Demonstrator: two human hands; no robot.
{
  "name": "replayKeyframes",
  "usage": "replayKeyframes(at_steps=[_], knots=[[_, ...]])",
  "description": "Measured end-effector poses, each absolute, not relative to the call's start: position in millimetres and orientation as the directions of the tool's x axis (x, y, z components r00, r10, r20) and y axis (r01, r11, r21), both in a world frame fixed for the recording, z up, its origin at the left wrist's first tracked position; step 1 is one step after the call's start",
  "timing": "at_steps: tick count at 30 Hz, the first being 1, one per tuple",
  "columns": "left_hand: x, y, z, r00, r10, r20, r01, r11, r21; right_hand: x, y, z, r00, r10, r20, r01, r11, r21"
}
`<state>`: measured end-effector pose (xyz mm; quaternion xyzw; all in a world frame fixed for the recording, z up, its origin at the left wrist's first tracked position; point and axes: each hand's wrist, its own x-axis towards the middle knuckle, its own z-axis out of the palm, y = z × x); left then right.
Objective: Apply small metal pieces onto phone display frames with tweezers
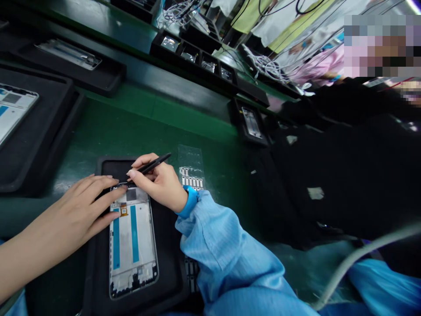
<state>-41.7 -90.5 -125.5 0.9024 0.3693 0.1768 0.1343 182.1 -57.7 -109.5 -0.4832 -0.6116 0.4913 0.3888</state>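
A phone frame (144,237) with two blue strips and a small orange flex piece lies in a black foam tray (171,263). My left hand (88,204) rests over its upper left edge, fingers stretched out and fingertips on the frame. Black tweezers (153,164) are pinched in my right hand (161,182), their tips pointing at the frame's top edge. What the tips touch is hidden by my fingers. Just right of my right hand lies a clear sheet (190,160) with rows of small light stickers.
More phone frames sit in black trays at the left (19,109) and upper left (72,55). A divided black box (194,59) stands on the far ledge. Dark stacked trays (345,166) fill the right side, and a pale hose (365,252) curves at lower right. Other people are beyond.
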Motion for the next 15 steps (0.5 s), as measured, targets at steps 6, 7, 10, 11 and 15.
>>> replayKeyframes(at_steps=[6, 7, 10, 11, 15], knots=[[-40.7, -88.9, -123.4, 0.689, 0.685, 0.237, 0.590, -0.720, 0.367, 182.3, -57.6, -106.3, -0.260, 0.965, 0.040, 0.276, 0.114, -0.954], [-40.8, -88.8, -123.5, 0.688, 0.685, 0.239, 0.589, -0.720, 0.367, 182.6, -57.6, -106.0, -0.268, 0.962, 0.052, 0.291, 0.132, -0.948], [-40.7, -89.1, -124.1, 0.687, 0.687, 0.238, 0.589, -0.717, 0.372, 183.9, -57.8, -105.9, -0.282, 0.953, 0.108, 0.330, 0.202, -0.922], [-40.6, -89.3, -124.2, 0.686, 0.687, 0.241, 0.588, -0.718, 0.372, 184.4, -58.0, -106.0, -0.282, 0.951, 0.127, 0.330, 0.221, -0.918], [-39.8, -90.8, -124.0, 0.673, 0.691, 0.264, 0.592, -0.717, 0.368, 186.4, -59.3, -105.5, -0.269, 0.950, 0.159, 0.262, 0.231, -0.937]])
